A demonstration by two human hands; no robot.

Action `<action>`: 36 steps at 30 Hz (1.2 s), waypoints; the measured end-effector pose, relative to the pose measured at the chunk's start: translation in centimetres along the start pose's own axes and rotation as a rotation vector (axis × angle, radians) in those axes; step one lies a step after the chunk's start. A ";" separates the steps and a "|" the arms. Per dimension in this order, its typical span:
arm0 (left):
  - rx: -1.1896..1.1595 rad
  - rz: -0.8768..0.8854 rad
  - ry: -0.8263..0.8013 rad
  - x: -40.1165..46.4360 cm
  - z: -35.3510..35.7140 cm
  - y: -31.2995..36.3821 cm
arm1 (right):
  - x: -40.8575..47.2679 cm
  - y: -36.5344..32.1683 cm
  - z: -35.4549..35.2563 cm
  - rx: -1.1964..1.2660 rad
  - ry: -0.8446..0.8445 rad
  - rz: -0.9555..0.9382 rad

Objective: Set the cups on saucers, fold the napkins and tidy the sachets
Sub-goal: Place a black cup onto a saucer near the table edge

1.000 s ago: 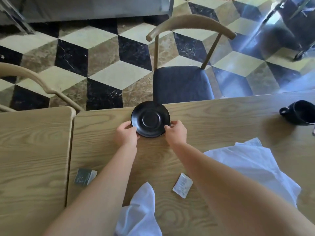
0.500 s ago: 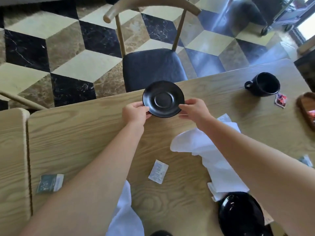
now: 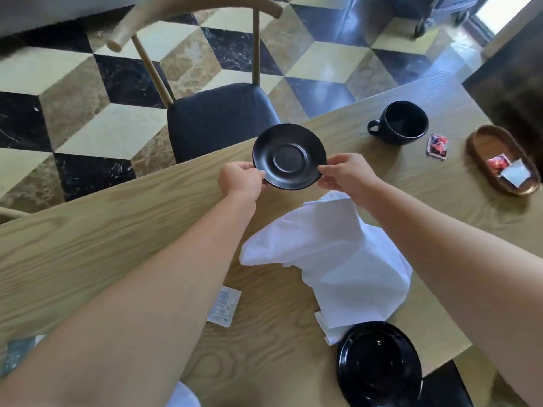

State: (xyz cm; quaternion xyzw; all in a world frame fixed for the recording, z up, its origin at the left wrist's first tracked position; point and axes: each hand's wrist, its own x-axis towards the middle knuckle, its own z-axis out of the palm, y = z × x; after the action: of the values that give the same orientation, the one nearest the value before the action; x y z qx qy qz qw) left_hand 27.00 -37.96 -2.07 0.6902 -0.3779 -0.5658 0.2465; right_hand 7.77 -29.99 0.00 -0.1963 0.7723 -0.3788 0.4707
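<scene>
1. head view: the left hand and the right hand both hold one black saucer by its rim, left at about 8 o'clock on the rim, right at about 4 o'clock. each hand has its fingers curled, pinching the edge with the thumb on top.
2. the saucer sits over the far edge of the wooden bench, its far half showing against the dark chair seat. whether it rests on the bench or is lifted just off it cannot be told.
3. at 2 o'clock from the saucer a black cup stands upright on the bench, its handle pointing to 9 o'clock, well apart from the saucer.
4. just beside the cup, at its 4 o'clock, a red sachet lies flat on the bench.
5. at 3 o'clock from the saucer, near the right edge, an oval wooden tray holds another red sachet and a white sachet, the two touching.
6. a crumpled white napkin lies unfolded at 6 o'clock from the saucer, between the two forearms, partly under the right one.
7. at the napkin's 6 o'clock a second black saucer sits at the near edge of the bench, covering a corner of the napkin.
8. a white printed sachet lies at 8 o'clock from the napkin, partly hidden by the left forearm.
9. a dark green sachet lies at the far left edge of the frame.
10. a scrap of another white napkin shows at the bottom edge.
</scene>
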 end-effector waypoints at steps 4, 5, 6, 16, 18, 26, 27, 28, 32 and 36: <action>0.019 -0.004 0.009 0.3 1.9 0.0 | 1.0 0.5 -1.3 0.010 0.000 0.012; 0.009 -0.002 0.008 0.3 2.3 0.0 | 1.3 0.6 -1.6 0.013 -0.001 0.007; 0.000 0.000 0.010 0.3 2.7 0.1 | 1.6 0.6 -1.8 0.017 -0.002 0.001; -0.026 -0.023 0.062 1.8 4.5 0.1 | 4.1 1.7 -1.7 0.124 0.003 0.031; -0.043 -0.038 0.068 1.8 4.4 -0.2 | 4.4 1.9 -1.6 0.139 -0.002 0.042; -0.080 -0.049 0.127 2.8 2.8 -0.5 | 4.6 1.5 0.6 0.154 -0.020 0.048; -0.085 -0.053 0.132 3.0 2.6 -0.5 | 4.7 1.4 0.9 0.154 -0.018 0.052; -0.090 -0.060 0.135 3.2 2.4 -0.6 | 4.8 1.3 1.1 0.154 -0.016 0.054; -0.089 -0.073 0.152 3.6 1.5 -1.0 | 4.7 1.6 2.0 0.133 -0.029 0.067; -0.098 -0.098 0.127 3.5 0.8 -1.8 | 4.3 1.9 2.7 0.134 -0.032 0.098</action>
State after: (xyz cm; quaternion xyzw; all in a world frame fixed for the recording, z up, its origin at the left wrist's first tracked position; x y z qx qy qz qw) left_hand 26.87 -39.62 -5.67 0.7294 -0.2990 -0.5502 0.2753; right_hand 8.12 -32.73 -4.66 -0.1324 0.7463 -0.4030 0.5129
